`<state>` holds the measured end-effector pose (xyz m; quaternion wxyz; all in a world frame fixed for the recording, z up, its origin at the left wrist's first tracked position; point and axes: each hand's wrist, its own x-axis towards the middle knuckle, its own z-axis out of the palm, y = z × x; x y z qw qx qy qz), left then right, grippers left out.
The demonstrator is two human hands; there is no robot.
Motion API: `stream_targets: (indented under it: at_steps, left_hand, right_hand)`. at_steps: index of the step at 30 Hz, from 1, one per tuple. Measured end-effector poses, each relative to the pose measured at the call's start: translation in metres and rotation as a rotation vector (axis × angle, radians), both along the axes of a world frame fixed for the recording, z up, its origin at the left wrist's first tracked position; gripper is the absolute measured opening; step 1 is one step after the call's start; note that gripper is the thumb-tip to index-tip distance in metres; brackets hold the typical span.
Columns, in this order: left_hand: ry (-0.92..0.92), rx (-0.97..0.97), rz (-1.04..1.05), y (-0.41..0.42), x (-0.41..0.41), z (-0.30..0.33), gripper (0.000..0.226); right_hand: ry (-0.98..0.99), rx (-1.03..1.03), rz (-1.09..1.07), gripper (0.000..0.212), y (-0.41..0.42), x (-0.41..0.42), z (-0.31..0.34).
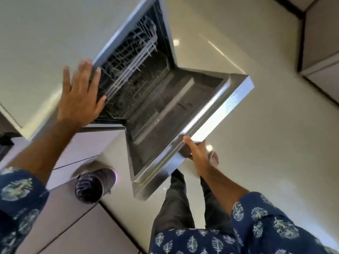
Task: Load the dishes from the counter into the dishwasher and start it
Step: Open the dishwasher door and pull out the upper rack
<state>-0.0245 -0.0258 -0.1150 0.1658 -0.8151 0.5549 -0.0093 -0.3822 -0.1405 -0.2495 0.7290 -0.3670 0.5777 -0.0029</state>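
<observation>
I saw glossy cream floor tiles [256,125] with light glare, pale cabinet fronts [88,145], dark-trimmed cabinets [321,43] far right.

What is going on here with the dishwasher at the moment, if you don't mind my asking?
A person is standing at an open dishwasher. Their right hand holds the outer edge of the lowered door, thumb on top and fingers underneath. Their left hand is open, fingers spread, at the top edge of the opening near the upper rack. The visible racks look empty, so loading does not appear to have begun. A dark cup lies on its side on the floor by the cabinets.
</observation>
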Motion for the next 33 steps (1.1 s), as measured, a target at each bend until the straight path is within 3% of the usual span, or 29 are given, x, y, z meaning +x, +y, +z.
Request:
stream_targets:
  at_steps: [3, 5, 8, 10, 12, 16, 20, 28, 33]
  left_hand:
    - [0.086, 0.017, -0.095, -0.013, -0.077, -0.064, 0.075]
    - [0.277, 0.096, -0.235, -0.013, -0.152, -0.128, 0.074]
    - [0.544, 0.212, -0.280, -0.003, -0.265, -0.196, 0.070]
    - [0.638, 0.250, -0.357, 0.004, -0.321, -0.233, 0.066]
    - [0.655, 0.297, -0.401, 0.006, -0.354, -0.260, 0.067]
    - [0.663, 0.459, -0.412, 0.004, -0.386, -0.317, 0.076]
    - [0.653, 0.538, -0.434, -0.001, -0.406, -0.370, 0.080]
    - [0.624, 0.700, -0.412, -0.031, -0.438, -0.453, 0.079]
    - [0.609, 0.782, -0.430, -0.043, -0.436, -0.489, 0.080]
  right_hand:
    - [0.064, -0.067, -0.007, 0.035, -0.001, -0.040, -0.027]
    - [0.094, -0.113, -0.011, 0.051, -0.001, -0.069, -0.059]
    - [0.167, -0.163, -0.079, 0.075, 0.006, -0.110, -0.110]
    - [0.154, -0.242, -0.073, 0.076, 0.015, -0.142, -0.164]
    - [0.179, -0.316, -0.045, 0.085, 0.010, -0.151, -0.172]
    - [0.541, -0.661, 0.422, 0.114, 0.004, -0.183, -0.228]
    - [0.592, -1.041, 0.932, 0.110, -0.008, -0.205, -0.287]
    - [0.650, -1.151, 1.390, 0.095, -0.042, -0.235, -0.365]
    - [0.609, -1.001, 1.512, 0.093, -0.058, -0.228, -0.390]
